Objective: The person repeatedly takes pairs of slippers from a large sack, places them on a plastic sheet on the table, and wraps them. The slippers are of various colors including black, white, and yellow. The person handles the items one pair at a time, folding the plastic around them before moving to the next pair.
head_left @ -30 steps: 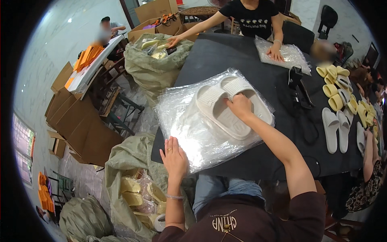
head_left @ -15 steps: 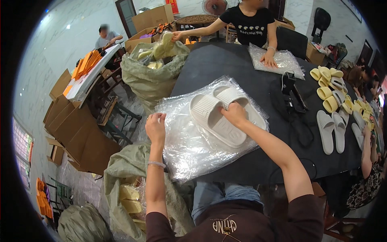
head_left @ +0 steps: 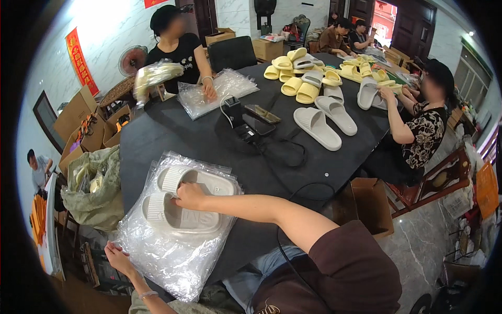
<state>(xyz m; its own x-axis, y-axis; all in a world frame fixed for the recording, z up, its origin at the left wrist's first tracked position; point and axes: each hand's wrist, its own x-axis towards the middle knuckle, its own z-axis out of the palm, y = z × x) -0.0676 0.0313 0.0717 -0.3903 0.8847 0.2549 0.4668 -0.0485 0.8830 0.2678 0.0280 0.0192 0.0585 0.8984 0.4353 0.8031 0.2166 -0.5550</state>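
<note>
The right hand reaches in from the right, forearm stretched across the table, fingers curled down on the pair of pale slippers lying on a stack of clear plastic bags. The left hand, wrist bent, pinches the stack's near edge at the table's corner. Beyond lie a card reader and more slippers.

Right hand reaching forward, fingers curled, left hand low, fingers bent
</note>
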